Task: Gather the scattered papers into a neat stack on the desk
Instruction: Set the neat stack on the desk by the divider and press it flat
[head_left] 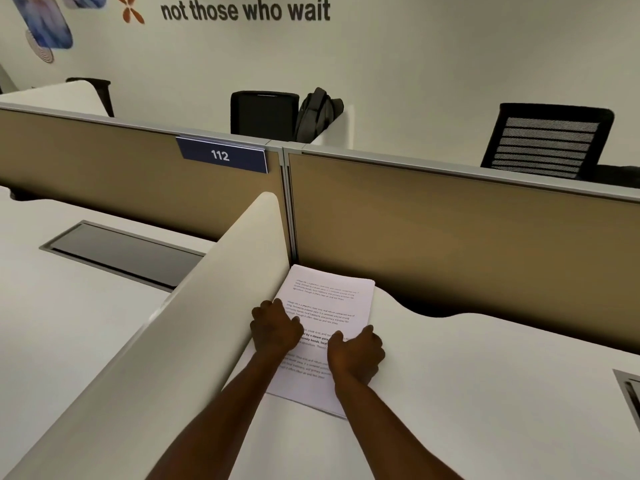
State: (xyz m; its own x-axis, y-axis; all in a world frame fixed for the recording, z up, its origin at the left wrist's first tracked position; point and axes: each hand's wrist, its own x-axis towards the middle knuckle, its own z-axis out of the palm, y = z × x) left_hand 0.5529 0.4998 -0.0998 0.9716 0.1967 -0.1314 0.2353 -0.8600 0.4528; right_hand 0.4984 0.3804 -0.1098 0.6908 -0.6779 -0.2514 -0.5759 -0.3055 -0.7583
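Observation:
A stack of white printed papers (pixel 327 299) lies flat on the white desk (pixel 467 393), pushed into the corner where the white side divider meets the tan back panel. My left hand (pixel 275 329) rests on the stack's left edge, fingers curled down on the paper against the divider. My right hand (pixel 356 351) sits on the stack's right side, fingers curled onto the sheet. Both hands cover the middle of the top page. The sheets look roughly aligned, with edges slightly stepped at the near corner.
A curved white divider (pixel 194 306) runs along the left of the stack. The tan partition (pixel 450 230) with a "112" sign (pixel 221 154) stands behind. A cable tray (pixel 124 249) is set in the neighbouring desk, another tray (pixel 630 393) at the right edge. Black chairs and a bag stand beyond.

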